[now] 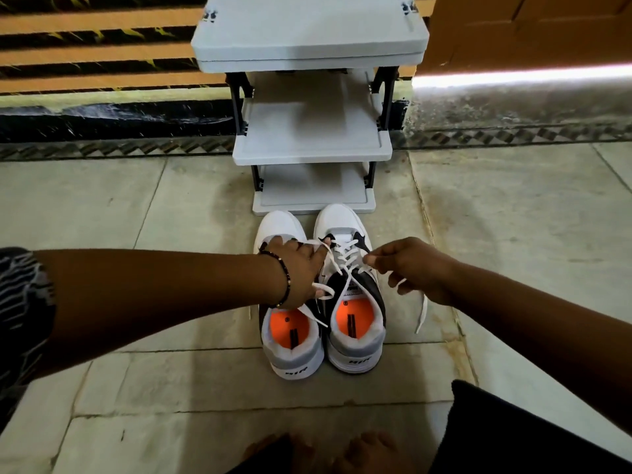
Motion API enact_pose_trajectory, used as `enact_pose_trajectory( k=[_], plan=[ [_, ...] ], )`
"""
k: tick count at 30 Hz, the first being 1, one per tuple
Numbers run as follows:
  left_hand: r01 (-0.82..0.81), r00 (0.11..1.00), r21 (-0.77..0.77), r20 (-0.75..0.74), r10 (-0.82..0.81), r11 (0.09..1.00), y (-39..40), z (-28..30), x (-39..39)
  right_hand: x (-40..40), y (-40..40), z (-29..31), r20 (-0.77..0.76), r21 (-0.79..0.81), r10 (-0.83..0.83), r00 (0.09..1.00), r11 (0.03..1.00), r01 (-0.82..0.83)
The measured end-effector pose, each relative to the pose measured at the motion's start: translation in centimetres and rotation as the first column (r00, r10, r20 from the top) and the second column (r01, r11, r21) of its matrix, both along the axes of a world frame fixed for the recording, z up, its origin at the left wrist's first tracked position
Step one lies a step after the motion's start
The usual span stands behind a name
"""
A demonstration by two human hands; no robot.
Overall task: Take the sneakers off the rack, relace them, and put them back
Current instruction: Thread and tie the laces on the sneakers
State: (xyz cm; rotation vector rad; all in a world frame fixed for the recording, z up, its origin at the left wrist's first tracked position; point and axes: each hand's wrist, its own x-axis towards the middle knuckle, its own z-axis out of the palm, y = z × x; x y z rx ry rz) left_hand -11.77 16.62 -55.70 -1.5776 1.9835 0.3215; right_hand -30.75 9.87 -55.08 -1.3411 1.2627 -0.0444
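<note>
Head view shows my left hand (297, 268) and right hand (410, 265) each pinching one end of the white lace (345, 258) over the right sneaker (355, 302), which sits between them, toe pointing away toward the shoe rack (311, 145).

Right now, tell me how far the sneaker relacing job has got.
Done: both sneakers are off the rack and stand on the floor before it. In hand: the left hand and right hand each pinch an end of the white lace on the right sneaker. Left: the left sneaker has a loose lace, and the pair must go back on the rack.
</note>
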Motion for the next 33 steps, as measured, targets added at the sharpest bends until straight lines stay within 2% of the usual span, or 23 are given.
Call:
enact_pose_trajectory(
  k=[3,6,7,9,11,16,20,25,27,29,30,31,33],
  plan=[
    [-0.077,0.973,0.020,-0.217,0.079,0.997,-0.6,0.4,0.5,0.6,0.6,-0.5,-0.074,-0.038,-0.046,0.996,0.998,0.043],
    [-0.108,0.912,-0.034,-0.401,0.085,0.994,-0.7,1.3,0.4,1.0,1.7,-1.0,-0.109,-0.286,-0.183,0.977,0.947,0.145],
    [-0.120,0.890,-0.060,-0.449,0.081,0.991,-0.6,1.6,0.2,1.2,2.1,-1.1,-0.132,-0.351,-0.193,0.972,0.926,0.137],
    [-0.144,0.855,-0.115,-0.515,0.065,0.983,-0.5,1.9,0.0,1.4,3.0,-1.3,-0.192,-0.357,-0.160,0.968,0.931,0.084],
    [-0.141,0.844,-0.171,-0.536,0.028,0.975,-0.5,2.3,-0.1,1.7,3.6,-1.7,-0.204,-0.300,-0.116,0.972,0.953,0.050],
    [-0.075,0.862,-0.268,-0.502,-0.072,0.960,-0.8,2.8,-0.2,2.2,3.1,-1.2,0.055,-0.230,-0.030,0.998,0.972,0.042],
    [-0.032,0.865,-0.292,-0.488,-0.120,0.956,-1.2,2.7,-0.3,2.4,2.8,-1.2,0.150,-0.177,0.055,0.987,0.984,-0.028],
    [-0.002,0.859,-0.209,-0.501,-0.106,0.978,-1.7,3.2,-0.9,2.5,2.8,-0.6,0.198,-0.314,0.142,0.970,0.946,-0.074],
    [-0.088,0.759,-0.139,-0.650,-0.024,0.986,-1.6,3.4,-1.3,2.7,2.8,-0.6,0.175,-0.393,0.179,0.968,0.914,-0.098],
    [-0.267,0.580,-0.002,-0.799,0.159,0.964,-1.4,3.1,-1.5,2.7,2.6,-0.6,0.182,-0.434,0.176,0.967,0.897,-0.082],
    [-0.313,0.519,0.066,-0.823,0.228,0.948,-1.4,2.9,-1.2,2.5,2.4,-0.5,0.192,-0.446,0.176,0.966,0.892,-0.073],
    [-0.325,0.507,0.103,-0.820,0.265,0.940,-1.3,2.7,-0.9,2.4,2.2,-0.4,0.195,-0.462,0.186,0.963,0.883,-0.077],
    [-0.315,0.569,0.098,-0.777,0.270,0.944,-1.4,2.2,-0.1,2.2,2.0,-0.2,0.164,-0.521,0.218,0.962,0.847,-0.104]
  ],
)
